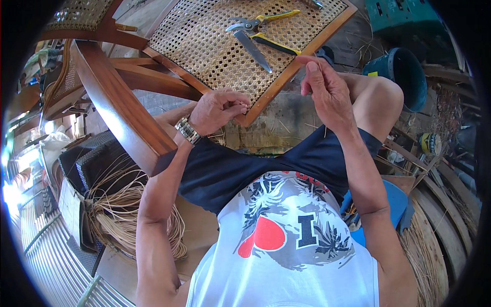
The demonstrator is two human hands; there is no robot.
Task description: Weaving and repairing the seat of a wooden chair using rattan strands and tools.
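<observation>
A woven cane seat in a brown wooden frame lies in front of me. At its near corner, my left hand is closed in a pinch against the weave; whatever sits between thumb and fingers is too small to make out. To the right of the frame's edge, my right hand is raised, thumb and fingers pressed together, with their hold unclear. Pruning shears with yellow-and-black handles rest on the cane, jaws to the left. Beside them lies a flat, grey metal blade.
The chair's glossy wooden armrest juts toward my left forearm. Bundled cane strands lie at lower left. A dark teal bucket stands right of my knee, near a small yellow-labelled tin. A blue container sits at my right side.
</observation>
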